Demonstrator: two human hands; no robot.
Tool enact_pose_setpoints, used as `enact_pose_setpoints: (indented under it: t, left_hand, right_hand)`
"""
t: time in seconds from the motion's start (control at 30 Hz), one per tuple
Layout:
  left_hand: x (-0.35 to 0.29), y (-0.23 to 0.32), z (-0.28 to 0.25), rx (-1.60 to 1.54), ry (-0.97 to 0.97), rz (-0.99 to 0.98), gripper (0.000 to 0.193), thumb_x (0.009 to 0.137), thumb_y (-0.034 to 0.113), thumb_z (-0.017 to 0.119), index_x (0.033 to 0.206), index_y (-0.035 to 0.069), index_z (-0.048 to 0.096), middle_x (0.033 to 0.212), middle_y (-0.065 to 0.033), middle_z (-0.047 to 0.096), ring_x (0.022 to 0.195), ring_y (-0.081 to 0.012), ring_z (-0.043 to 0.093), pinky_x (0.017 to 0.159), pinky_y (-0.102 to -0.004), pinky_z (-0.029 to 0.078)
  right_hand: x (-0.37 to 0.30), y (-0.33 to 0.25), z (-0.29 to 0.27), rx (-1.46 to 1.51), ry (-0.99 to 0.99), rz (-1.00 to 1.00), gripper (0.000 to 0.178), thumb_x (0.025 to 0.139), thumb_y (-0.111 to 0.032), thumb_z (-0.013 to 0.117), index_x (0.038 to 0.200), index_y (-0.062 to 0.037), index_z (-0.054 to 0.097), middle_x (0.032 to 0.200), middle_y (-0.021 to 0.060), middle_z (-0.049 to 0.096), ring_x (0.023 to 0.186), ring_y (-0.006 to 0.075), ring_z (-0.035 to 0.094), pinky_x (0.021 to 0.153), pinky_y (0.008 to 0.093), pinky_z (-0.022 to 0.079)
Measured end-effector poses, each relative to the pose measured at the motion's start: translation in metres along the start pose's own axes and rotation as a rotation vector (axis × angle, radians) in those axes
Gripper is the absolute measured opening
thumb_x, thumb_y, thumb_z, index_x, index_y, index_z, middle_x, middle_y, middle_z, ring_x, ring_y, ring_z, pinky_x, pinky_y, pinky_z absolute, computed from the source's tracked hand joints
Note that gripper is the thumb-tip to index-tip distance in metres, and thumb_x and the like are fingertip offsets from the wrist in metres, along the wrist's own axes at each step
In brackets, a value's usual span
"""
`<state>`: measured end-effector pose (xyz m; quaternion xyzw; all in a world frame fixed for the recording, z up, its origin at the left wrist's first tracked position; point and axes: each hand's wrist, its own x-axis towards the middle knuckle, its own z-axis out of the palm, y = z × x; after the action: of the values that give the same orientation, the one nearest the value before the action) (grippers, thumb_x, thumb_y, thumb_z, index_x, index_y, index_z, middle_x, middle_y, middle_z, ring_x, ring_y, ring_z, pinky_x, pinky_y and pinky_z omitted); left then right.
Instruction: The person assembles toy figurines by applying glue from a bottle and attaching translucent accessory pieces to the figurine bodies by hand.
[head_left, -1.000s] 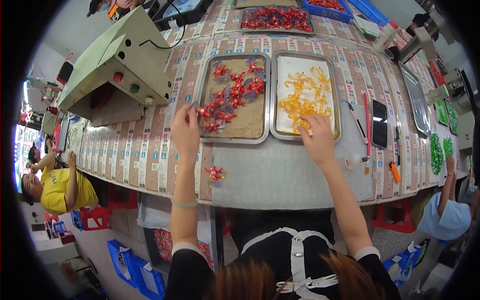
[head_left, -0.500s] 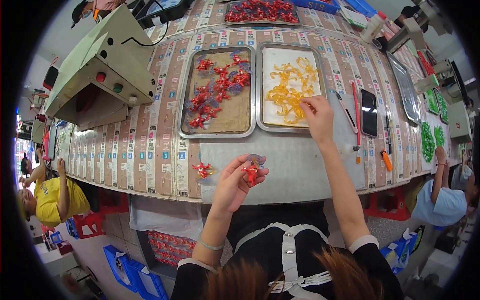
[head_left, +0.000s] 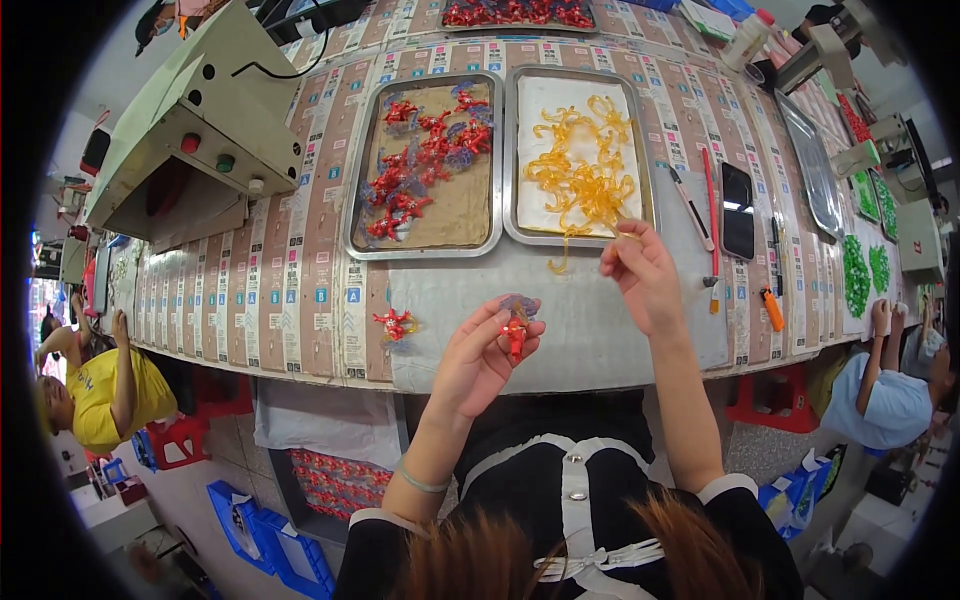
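Note:
My left hand (head_left: 477,358) is closed on a small red plastic figure (head_left: 515,338) with a translucent purple part at its top, above the grey mat. At the near edge of the right metal tray (head_left: 648,180), my right hand (head_left: 645,275) pinches the end of a translucent yellow curly piece. Beyond it lies a tangled pile of yellow curly pieces (head_left: 590,187); one strand (head_left: 558,266) hangs over the tray's near rim. The left metal tray (head_left: 352,190) holds several red figures (head_left: 400,180) with purple parts. Another red figure (head_left: 395,323) with purple and yellow parts rests left of my left hand.
A pale machine (head_left: 200,130) with buttons stands at the left. Right of the trays lie a craft knife (head_left: 690,205), a red-handled brush (head_left: 707,200), a phone (head_left: 737,210) and an orange-handled tool (head_left: 771,310). Co-workers sit at both sides; another tray of red figures is at the back.
My right hand has drawn back from the yellow pile toward me, pinching a yellow piece. A yellow strand now hangs over the tray's rim. My left hand still holds the red figure.

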<state>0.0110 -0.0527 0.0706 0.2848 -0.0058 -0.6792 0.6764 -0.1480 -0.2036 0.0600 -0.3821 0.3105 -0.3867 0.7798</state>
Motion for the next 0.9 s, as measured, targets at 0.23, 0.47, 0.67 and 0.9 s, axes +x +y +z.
enact_pose_setpoints:
  t: [0.23,0.47,0.67,0.9]
  left_hand:
    - [-0.004,-0.002,0.021,0.074,-0.028,0.010,0.025,0.086,0.009,0.045,0.107,-0.003,0.047,0.105,-0.0141,0.054,0.088,-0.0209,0.057,0.074,-0.0279,0.048]
    - [-0.008,-0.005,0.037,0.157,-0.022,-0.004,0.027,0.086,0.007,0.044,0.110,-0.003,0.046,0.105,-0.0120,0.053,0.089,-0.0183,0.056,0.071,-0.0253,0.046]
    - [-0.012,-0.011,0.040,0.165,-0.040,-0.004,0.026,0.086,0.006,0.043,0.110,-0.003,0.046,0.108,-0.0124,0.052,0.089,-0.0160,0.056,0.071,-0.0242,0.045]
    - [-0.014,-0.012,0.040,0.196,-0.146,-0.003,0.026,0.085,0.005,0.042,0.110,-0.002,0.045,0.112,-0.0138,0.050,0.092,-0.0161,0.054,0.072,-0.0237,0.045]
  right_hand:
    - [-0.047,0.001,0.013,0.534,-0.176,0.412,0.014,0.082,-0.009,0.050,0.094,-0.0009,0.049,0.069,0.0046,0.051,0.064,0.0141,0.048,0.064,0.0267,0.039]
    - [-0.083,-0.011,0.026,0.072,-0.089,0.175,0.011,0.082,-0.007,0.050,0.090,0.0003,0.050,0.073,0.0059,0.054,0.065,0.0127,0.051,0.062,0.0261,0.041]
    - [-0.096,-0.018,0.035,-0.335,-0.083,-0.075,0.010,0.078,-0.001,0.055,0.088,0.0026,0.053,0.078,0.0072,0.057,0.071,0.0109,0.054,0.063,0.0214,0.043]
    - [-0.095,-0.017,0.038,-0.534,-0.076,-0.176,0.007,0.076,0.000,0.057,0.083,0.0022,0.057,0.073,0.0069,0.058,0.067,0.0095,0.054,0.061,0.0206,0.041]
